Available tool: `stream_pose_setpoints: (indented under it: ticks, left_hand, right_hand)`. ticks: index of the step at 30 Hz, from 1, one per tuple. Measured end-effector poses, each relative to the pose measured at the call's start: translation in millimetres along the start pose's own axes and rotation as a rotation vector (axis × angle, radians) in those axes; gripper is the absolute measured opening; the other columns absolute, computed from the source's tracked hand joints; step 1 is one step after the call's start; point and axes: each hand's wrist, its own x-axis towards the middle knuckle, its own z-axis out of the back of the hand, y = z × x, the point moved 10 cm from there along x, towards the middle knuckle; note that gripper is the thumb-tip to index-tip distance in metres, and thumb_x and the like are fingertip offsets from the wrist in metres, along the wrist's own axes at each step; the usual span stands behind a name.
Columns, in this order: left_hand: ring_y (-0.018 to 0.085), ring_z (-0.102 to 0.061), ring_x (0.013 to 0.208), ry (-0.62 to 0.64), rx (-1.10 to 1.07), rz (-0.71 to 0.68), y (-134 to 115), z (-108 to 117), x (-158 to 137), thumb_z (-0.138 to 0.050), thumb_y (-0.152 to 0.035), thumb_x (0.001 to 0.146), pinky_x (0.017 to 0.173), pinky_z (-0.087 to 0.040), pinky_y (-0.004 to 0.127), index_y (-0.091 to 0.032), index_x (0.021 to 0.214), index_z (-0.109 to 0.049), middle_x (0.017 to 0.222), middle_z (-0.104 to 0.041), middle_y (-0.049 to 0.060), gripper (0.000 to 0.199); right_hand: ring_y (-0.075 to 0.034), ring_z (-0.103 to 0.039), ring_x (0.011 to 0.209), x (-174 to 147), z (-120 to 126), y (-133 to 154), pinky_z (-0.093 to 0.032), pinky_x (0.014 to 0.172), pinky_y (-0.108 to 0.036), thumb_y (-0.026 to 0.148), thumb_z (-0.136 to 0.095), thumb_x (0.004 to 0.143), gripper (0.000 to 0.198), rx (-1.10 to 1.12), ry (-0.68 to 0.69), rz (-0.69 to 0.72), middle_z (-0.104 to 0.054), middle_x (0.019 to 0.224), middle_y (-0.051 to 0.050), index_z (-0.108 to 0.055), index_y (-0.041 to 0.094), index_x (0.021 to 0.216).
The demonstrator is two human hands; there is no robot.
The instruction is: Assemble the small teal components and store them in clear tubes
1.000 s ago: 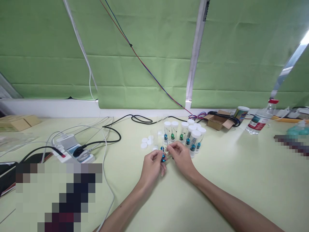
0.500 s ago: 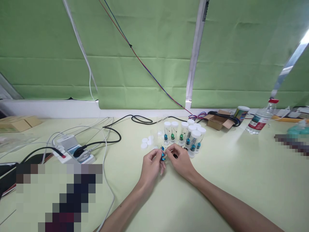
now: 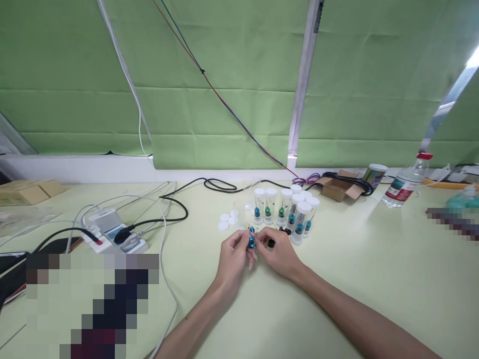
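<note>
Left hand (image 3: 234, 253): thumb and fingers pinched on a small shiny blue part (image 3: 251, 242), held just above the table (image 3: 374, 269), at mid-scene. Right hand (image 3: 280, 251): fingers bent, thumb and index tips brought up to the right side of the same part; cannot tell whether they grip anything. A round black piece (image 3: 271, 243) shows by the curled fingers of this hand; whether held or lying on the table, unclear.

Just beyond the right hand, to far right: a cluster of clear tubes (image 3: 283, 203), about 8, white lids on, upright. Most show 1 blue or green piece low inside, thin stem rising from it.

Far left of the hands: loose white caps (image 3: 232, 220), at least 4, lying flat. Between caps and cluster, faint clear tubes, too hard to count.

Left side: power strip (image 3: 111, 230), black cable (image 3: 183, 217) running from it. Far right: open cardboard box (image 3: 336, 189), then bottle (image 3: 403, 185) with red cap.
</note>
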Motion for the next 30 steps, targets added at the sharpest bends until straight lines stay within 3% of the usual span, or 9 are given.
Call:
stream_pose_setpoints:
  ticks: [21,30]
  left_hand:
    - [0.007,-0.041,0.039,-0.031,-0.047,0.012,2.4,3.6,1.1,-0.066,-0.047,0.077,0.039,-0.032,0.019,-0.015,0.076,-0.064,0.048,-0.051,-0.003,0.033]
    - [0.007,-0.041,0.039,-0.039,-0.032,0.028,4.7,5.9,0.8,-0.064,-0.046,0.079,0.04,-0.031,0.019,-0.017,0.074,-0.061,0.051,-0.053,-0.003,0.03]
  right_hand:
    - [-0.013,-0.055,0.058,-1.6,-4.8,9.3,-0.042,0.059,-0.024,0.014,-0.055,0.077,0.013,-0.02,0.1,0.063,-0.064,0.063,0.002,-0.062,0.02,0.067]
    - [-0.012,-0.051,0.054,-0.1,2.3,8.6,-0.039,0.055,-0.024,0.014,-0.052,0.078,0.017,-0.024,0.055,0.051,-0.059,0.059,0.002,-0.057,0.019,0.063]
